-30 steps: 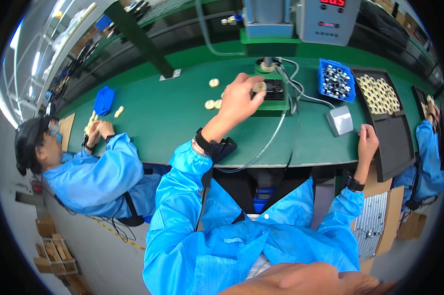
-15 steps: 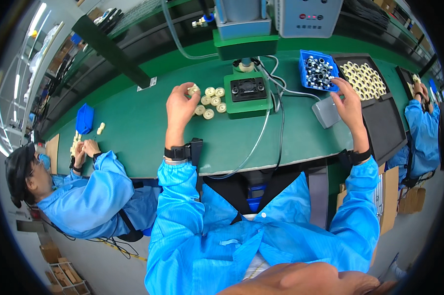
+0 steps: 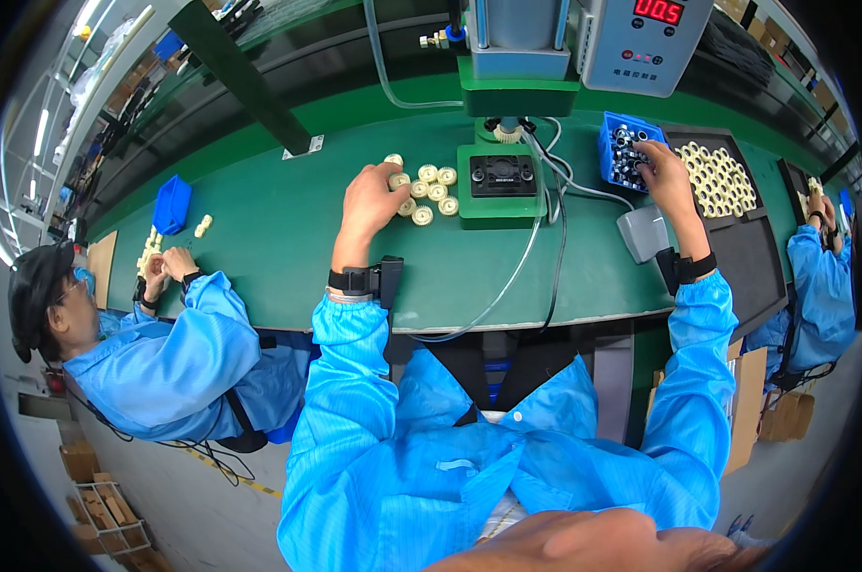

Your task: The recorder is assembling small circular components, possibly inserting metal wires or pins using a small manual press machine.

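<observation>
My left hand is at the left edge of a loose group of cream round plastic wheels. Its thumb and fingers close around one cream wheel; another lies just beyond the fingertips. My right hand reaches over the near right side of a blue bin full of small silver-and-black metal rings. The fingers curl in a pinch among the rings, and the fingertips partly hide what they grip. Between my hands stands a green press with a black fixture block on its base.
A grey control box stands behind the press. Right of the bin, a dark tray holds rows of cream wheels. A grey pedal-like block and cables lie on the green table. Co-workers in blue sit left and right.
My right hand has moved from the bin's near right edge into the rings, its fingers closing. My left hand has come down into the wheels. The whole view has shifted slightly.
</observation>
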Action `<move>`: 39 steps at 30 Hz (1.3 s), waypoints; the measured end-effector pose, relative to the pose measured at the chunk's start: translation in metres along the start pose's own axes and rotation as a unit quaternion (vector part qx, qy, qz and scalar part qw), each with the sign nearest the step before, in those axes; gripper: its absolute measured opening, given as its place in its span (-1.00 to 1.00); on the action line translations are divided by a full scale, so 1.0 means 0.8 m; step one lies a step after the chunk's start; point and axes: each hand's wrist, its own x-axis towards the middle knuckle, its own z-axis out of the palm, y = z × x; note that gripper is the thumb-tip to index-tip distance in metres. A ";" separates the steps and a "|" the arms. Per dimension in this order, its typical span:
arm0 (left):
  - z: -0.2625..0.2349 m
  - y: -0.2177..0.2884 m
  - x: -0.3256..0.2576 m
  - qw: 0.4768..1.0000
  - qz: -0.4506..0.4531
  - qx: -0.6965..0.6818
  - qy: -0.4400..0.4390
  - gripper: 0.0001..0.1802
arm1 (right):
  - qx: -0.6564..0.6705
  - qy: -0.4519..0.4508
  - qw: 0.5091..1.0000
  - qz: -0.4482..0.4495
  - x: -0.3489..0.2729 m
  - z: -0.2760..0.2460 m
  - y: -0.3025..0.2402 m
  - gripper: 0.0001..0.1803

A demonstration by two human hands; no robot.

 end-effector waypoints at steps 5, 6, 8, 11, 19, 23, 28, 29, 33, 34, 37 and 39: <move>0.008 -0.006 0.000 0.999 0.012 0.049 -0.011 -0.57 | -0.025 0.077 0.997 -0.019 0.002 0.001 -0.001 -0.67; 0.008 -0.007 -0.001 0.999 0.011 0.047 -0.009 -0.57 | -0.026 0.077 0.996 -0.021 0.003 -0.004 -0.021 -0.67; 0.007 -0.007 -0.002 0.997 0.013 0.071 -0.011 -0.58 | 0.005 0.109 0.993 0.036 0.005 -0.011 -0.068 -0.63; 0.008 -0.007 -0.003 0.997 0.024 0.070 -0.004 -0.55 | 0.268 0.044 0.960 0.065 0.018 -0.001 -0.145 -0.44; 0.015 -0.009 0.001 0.998 0.031 0.050 -0.017 -0.55 | 0.417 -0.034 0.905 0.074 0.071 0.060 -0.234 -0.61; 0.012 -0.012 0.000 0.998 0.027 0.055 -0.021 -0.55 | 0.493 -0.018 0.863 0.108 0.053 0.083 -0.240 -0.73; 0.016 -0.013 0.000 0.997 0.048 0.052 -0.006 -0.56 | 0.338 0.021 0.940 0.040 0.031 0.072 -0.234 -0.57; 0.016 -0.012 0.002 0.997 0.052 0.056 -0.006 -0.56 | 0.323 0.026 0.945 0.036 0.026 0.064 -0.234 -0.59; 0.013 -0.014 0.005 0.996 0.033 0.076 -0.044 -0.59 | 0.294 0.035 0.955 0.029 0.010 0.046 -0.209 -0.60; 0.014 -0.013 0.005 0.995 0.024 0.081 -0.047 -0.60 | 0.289 0.029 0.956 0.031 0.005 0.040 -0.198 -0.61; 0.006 -0.004 -0.001 0.995 0.012 0.087 -0.055 -0.59 | 0.257 0.074 0.962 0.062 -0.008 0.022 -0.130 -0.60; 0.006 -0.001 -0.001 0.995 0.012 0.081 -0.060 -0.59 | 0.216 0.091 0.965 0.117 -0.016 -0.003 -0.075 -0.60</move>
